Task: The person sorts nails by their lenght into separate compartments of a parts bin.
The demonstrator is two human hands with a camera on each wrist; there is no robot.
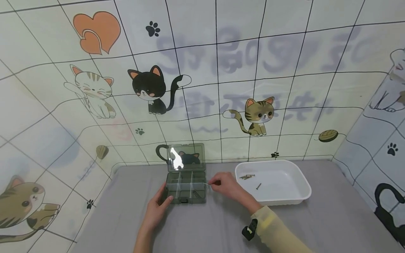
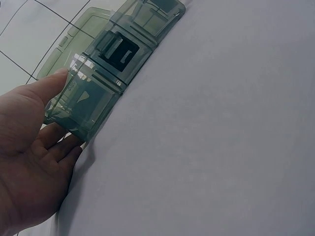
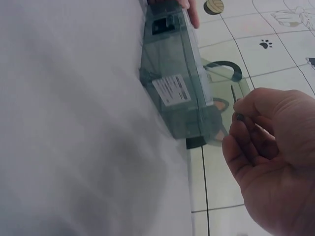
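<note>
Pinching a thin metal piece (image 3: 233,92) between thumb and forefinger of the right hand (image 1: 228,185), other fingers curled in toward the palm. Looks a lot like a screw, but too small to swear to. Poking out past the fingertips, just beside the right side of a see-through green organizer box (image 1: 197,201).

Gripping that box by its near left corner with the left hand (image 1: 157,207), thumb up at the rim, fingers along the side wall. Split inside into little compartments, with a few dark thin pieces (image 1: 197,194) lying in the near right one. Open, too, with the clear lid (image 1: 186,158) standing up at the back, right in front of the wall sheet (image 1: 234,147). Dark latch (image 2: 119,51) in the middle of the front, white printed label (image 3: 171,90) on the right side.

Off to the right, past the right hand: a white tray (image 1: 284,182), with brass-coloured screws (image 1: 246,176) loose toward its left end, mostly bunched up, plus one nearer the front. Pale yellow sleeve (image 1: 278,228) and black wristband (image 1: 250,230) on the right arm. All set on a grey desk (image 1: 218,225), backed by cartoon cats and a black grid.
</note>
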